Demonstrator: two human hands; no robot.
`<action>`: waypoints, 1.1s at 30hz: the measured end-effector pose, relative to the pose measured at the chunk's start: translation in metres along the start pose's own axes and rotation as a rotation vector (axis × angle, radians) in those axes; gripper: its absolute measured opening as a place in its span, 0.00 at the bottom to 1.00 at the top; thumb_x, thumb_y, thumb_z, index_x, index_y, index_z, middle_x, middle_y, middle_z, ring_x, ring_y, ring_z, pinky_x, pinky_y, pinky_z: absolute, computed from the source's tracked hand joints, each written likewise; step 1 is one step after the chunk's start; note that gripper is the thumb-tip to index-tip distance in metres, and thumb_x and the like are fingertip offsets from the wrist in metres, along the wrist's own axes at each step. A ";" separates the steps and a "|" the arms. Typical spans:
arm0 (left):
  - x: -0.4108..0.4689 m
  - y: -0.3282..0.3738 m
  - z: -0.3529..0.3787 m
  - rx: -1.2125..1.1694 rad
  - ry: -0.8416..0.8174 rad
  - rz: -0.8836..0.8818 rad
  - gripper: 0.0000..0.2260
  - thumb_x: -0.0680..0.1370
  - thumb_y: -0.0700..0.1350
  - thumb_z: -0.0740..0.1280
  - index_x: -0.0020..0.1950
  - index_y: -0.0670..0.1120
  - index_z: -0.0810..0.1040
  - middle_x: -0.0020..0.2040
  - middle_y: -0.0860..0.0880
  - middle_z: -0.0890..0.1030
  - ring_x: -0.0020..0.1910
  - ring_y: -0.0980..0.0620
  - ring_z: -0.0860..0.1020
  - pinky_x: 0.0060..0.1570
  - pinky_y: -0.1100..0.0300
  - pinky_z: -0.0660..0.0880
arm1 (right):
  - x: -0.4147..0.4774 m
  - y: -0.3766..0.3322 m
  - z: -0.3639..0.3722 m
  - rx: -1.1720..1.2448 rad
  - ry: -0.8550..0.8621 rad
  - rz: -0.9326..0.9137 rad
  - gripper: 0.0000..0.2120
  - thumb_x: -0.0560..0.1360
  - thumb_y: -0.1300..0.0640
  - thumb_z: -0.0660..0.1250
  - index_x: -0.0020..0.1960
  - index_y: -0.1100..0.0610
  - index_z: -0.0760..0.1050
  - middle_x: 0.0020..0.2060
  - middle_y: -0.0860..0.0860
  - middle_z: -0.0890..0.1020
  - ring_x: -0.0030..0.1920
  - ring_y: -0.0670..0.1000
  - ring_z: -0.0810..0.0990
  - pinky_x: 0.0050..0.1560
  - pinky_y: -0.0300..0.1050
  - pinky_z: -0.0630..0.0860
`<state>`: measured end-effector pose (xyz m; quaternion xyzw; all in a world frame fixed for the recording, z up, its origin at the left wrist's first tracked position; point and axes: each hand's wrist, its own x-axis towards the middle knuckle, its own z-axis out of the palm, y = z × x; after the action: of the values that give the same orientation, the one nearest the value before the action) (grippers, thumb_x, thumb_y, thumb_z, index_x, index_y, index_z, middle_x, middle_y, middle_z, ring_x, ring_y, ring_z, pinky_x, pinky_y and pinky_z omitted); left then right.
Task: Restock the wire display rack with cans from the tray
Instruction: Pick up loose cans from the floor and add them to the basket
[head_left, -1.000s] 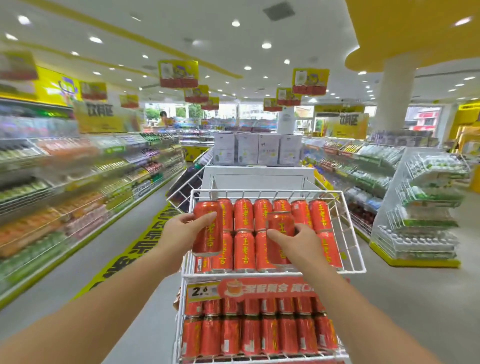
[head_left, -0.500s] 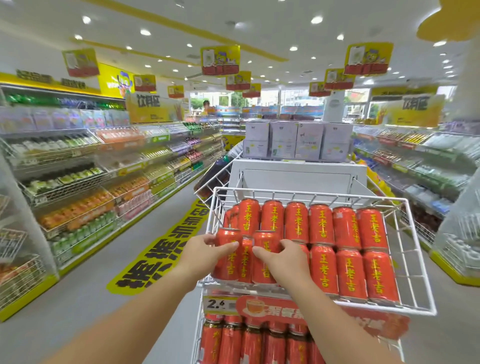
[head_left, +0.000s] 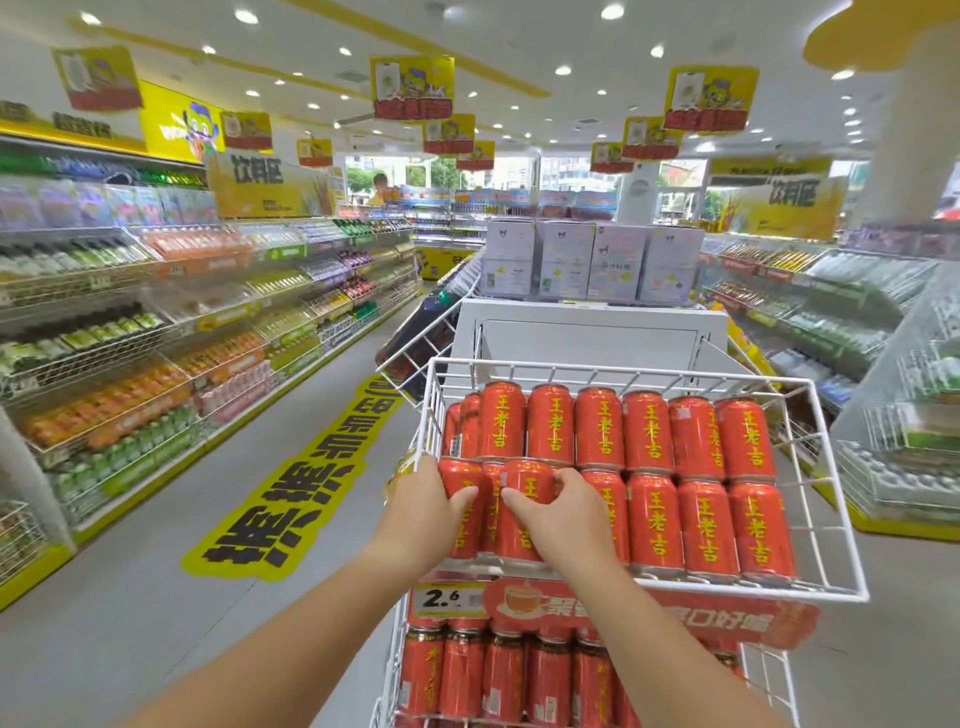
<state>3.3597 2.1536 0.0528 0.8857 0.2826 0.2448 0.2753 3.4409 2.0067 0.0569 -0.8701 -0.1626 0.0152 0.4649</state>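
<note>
Head view: top basket (head_left: 826, 587) near full; left hand (head_left: 423, 512) and right hand (head_left: 563, 512) each grasp a front-row can (head_left: 524, 512). Front-left corner unfinished; tray not visible.

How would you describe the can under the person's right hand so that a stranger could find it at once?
Find the white wire rack in the aisle and look at its top basket of red cans. In the front row, near the left end, the can sits under the right hand. Its yellow lettering is partly covered by fingers, unlike the bare cans to its right.

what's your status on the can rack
Left hand and right hand each gripping a front-row can. Top basket nearly full. Nothing in the way.
</note>
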 end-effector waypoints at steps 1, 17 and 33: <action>0.000 0.001 0.001 0.077 0.002 0.022 0.16 0.79 0.58 0.67 0.54 0.45 0.72 0.44 0.47 0.79 0.47 0.46 0.77 0.42 0.54 0.73 | -0.001 0.000 0.001 -0.018 0.000 0.000 0.39 0.70 0.36 0.72 0.74 0.54 0.68 0.67 0.52 0.74 0.66 0.54 0.74 0.63 0.52 0.74; 0.012 -0.038 0.004 0.726 0.259 0.320 0.27 0.79 0.64 0.49 0.51 0.48 0.81 0.68 0.40 0.74 0.62 0.40 0.69 0.52 0.44 0.68 | -0.004 0.010 0.008 0.002 0.001 -0.092 0.39 0.71 0.33 0.69 0.75 0.51 0.64 0.68 0.49 0.74 0.67 0.53 0.74 0.64 0.53 0.76; 0.007 -0.050 0.008 0.679 0.129 0.324 0.29 0.81 0.60 0.50 0.71 0.43 0.74 0.68 0.38 0.74 0.56 0.39 0.77 0.42 0.47 0.79 | -0.011 0.014 0.015 -0.027 0.077 -0.192 0.29 0.77 0.39 0.66 0.74 0.50 0.64 0.55 0.41 0.68 0.54 0.43 0.68 0.53 0.41 0.70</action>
<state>3.3512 2.1901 0.0181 0.9424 0.2208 0.2330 -0.0943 3.4315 2.0084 0.0360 -0.8566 -0.2276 -0.0649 0.4585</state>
